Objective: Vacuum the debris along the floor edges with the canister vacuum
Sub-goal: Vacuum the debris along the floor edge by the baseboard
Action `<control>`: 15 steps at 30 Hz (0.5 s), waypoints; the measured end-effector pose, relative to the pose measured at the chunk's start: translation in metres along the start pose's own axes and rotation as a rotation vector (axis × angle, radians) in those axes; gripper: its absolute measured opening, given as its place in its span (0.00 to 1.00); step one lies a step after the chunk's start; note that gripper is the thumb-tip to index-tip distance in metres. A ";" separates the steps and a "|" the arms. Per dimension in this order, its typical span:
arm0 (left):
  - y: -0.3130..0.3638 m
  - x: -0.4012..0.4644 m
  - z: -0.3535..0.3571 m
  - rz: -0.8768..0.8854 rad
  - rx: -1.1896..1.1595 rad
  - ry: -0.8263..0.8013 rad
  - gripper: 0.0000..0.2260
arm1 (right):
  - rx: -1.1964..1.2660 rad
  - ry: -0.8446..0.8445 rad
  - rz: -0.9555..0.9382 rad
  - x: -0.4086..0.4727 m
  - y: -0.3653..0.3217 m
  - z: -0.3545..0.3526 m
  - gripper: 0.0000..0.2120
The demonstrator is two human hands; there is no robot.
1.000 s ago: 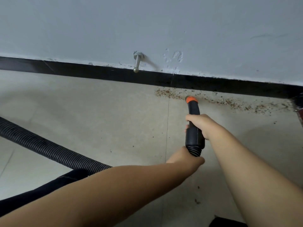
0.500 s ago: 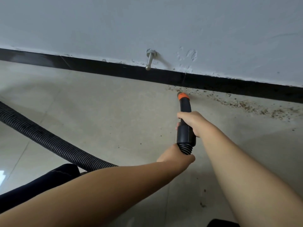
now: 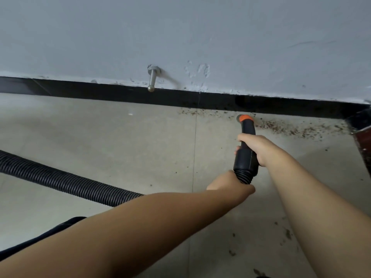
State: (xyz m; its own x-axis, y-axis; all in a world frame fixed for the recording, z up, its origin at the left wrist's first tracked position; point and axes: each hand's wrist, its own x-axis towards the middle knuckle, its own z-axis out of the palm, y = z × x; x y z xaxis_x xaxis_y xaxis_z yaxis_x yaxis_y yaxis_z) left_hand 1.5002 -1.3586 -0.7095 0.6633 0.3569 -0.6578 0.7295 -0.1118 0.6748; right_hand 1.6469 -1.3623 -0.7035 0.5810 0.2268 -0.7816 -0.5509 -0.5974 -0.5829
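Our right hand (image 3: 259, 148) gripping the black orange-tipped vacuum nozzle (image 3: 246, 145), our left hand (image 3: 230, 183) clasping its black ribbed hose (image 3: 66, 183), tip among brown crumb debris (image 3: 297, 129) beside the black skirting board (image 3: 120, 94)

No legible text, label, brand, number or sign on any surface in view, including the black nozzle (image 3: 246, 145) under the fingers (image 3: 244, 137) of the right hand (image 3: 256, 147).

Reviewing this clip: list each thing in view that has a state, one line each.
nozzle: orange tip down at the floor edge, in the debris
left hand: grips the ribbed hose
right hand: grips the nozzle
hose: lying across the floor
debris: scattered along the baseboard
doorstop: fixed to the wall
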 end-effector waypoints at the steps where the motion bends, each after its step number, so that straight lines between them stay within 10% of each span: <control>1: -0.001 0.001 -0.004 -0.005 -0.022 0.007 0.07 | -0.016 -0.014 -0.007 0.000 -0.004 0.006 0.08; 15: -0.061 -0.017 -0.059 -0.140 -0.174 0.218 0.06 | -0.231 -0.221 -0.125 -0.013 -0.013 0.127 0.08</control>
State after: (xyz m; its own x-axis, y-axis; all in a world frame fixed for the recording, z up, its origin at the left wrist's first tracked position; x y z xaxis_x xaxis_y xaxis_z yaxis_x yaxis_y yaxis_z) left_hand 1.4344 -1.3026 -0.7200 0.4928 0.5504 -0.6740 0.7594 0.1061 0.6419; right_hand 1.5706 -1.2594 -0.7142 0.4779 0.4554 -0.7511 -0.3187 -0.7069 -0.6314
